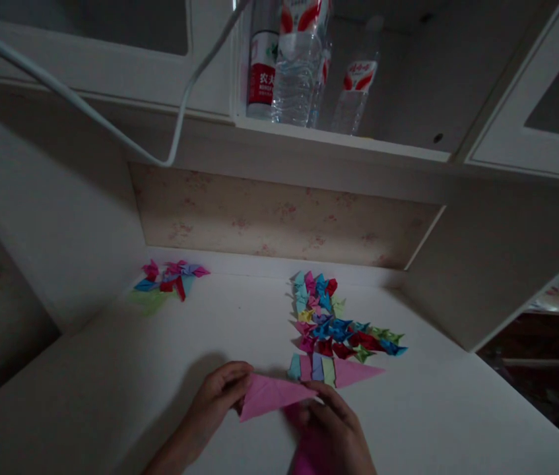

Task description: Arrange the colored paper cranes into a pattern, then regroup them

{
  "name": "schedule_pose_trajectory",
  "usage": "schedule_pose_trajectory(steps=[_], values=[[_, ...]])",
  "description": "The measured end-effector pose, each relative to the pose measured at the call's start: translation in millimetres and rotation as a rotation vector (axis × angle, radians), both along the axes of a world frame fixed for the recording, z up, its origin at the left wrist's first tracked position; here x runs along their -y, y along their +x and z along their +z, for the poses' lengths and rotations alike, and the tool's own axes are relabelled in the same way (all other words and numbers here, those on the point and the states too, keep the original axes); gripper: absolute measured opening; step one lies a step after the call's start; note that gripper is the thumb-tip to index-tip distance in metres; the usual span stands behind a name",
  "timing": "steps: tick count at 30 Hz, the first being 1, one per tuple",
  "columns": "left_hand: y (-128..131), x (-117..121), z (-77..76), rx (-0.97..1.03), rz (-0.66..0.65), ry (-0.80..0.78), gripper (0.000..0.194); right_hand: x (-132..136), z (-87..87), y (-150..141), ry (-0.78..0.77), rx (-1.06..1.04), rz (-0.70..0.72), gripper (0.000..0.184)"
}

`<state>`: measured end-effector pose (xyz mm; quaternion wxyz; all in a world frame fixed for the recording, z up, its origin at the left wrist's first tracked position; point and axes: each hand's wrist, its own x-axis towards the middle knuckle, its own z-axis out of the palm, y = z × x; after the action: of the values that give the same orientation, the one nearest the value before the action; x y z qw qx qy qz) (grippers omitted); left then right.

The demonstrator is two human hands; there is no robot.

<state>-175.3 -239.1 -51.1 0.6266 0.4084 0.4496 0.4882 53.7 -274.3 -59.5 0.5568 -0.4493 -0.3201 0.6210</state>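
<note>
A folded pink sheet of origami paper, shaped like a long triangle, is held up between both hands over the white desk. My left hand pinches its wide left end with thumb and fingers. At the narrow right tip, my right hand grips the paper, its fingers curled. Beneath the right hand lies some darker magenta paper, partly hidden by the hand. Just beyond the hands is a row of folded paper pieces in teal, pink, lilac and green, with a pink pointed one at its right end.
Several colourful folded paper figures stand in rows at the back right of the desk. Another cluster of folded paper sits at the back left. Overhead, a shelf holds plastic bottles, and a white cable-like arm hangs down.
</note>
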Motion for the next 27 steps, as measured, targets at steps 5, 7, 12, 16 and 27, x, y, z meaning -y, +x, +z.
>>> schedule_pose_trajectory(steps=[5,7,12,16,27], values=[[2.4,-0.2,-10.2,0.019,-0.071,-0.004,0.047,-2.1,10.1,-13.3,0.042,0.014,-0.063,0.033],[2.0,0.3,-14.9,0.037,-0.095,-0.001,0.046,-1.0,10.0,-12.8,0.067,0.063,-0.05,0.035],[3.6,-4.6,-19.8,0.008,-0.182,0.014,0.039,-5.1,16.9,37.3,0.024,0.083,-0.259,0.041],[4.6,-8.8,-18.8,-0.018,-0.207,0.0,0.033,-14.1,30.6,111.5,0.008,0.165,-0.423,0.046],[2.5,-3.7,-10.5,-0.075,-0.201,-0.024,0.027,-41.5,1.2,185.1,-0.166,0.182,-0.392,0.047]])
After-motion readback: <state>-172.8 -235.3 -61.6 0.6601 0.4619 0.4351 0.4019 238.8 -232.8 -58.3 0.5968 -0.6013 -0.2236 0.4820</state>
